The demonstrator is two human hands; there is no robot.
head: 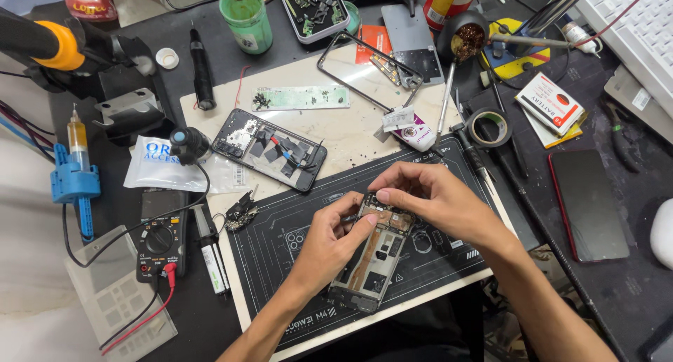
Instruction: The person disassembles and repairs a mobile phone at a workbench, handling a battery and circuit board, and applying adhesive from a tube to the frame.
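An opened phone, its back cover off and its inner boards exposed, is held over the dark work mat near the middle of the bench. The phone lies tilted, its upper end pointing away from the person and slightly to the right. The left hand is closed around the phone's left edge, with the thumb laid across the upper part of the frame. The right hand is curled over the phone's top end, its fingertips pinched together on a small part there; what is pinched is too small to tell.

Behind the hands, a second opened phone lies on the pale board, with an empty phone frame further back. A small loose part sits just beside the mat's left corner. A black multimeter with a red lead is placed to the left of the mat, and a pen-like tool lies between them. A roll of tape and a black screwdriver rest near the mat's far right corner. A dark phone lies face up well to the right. A green cup stands at the far edge.
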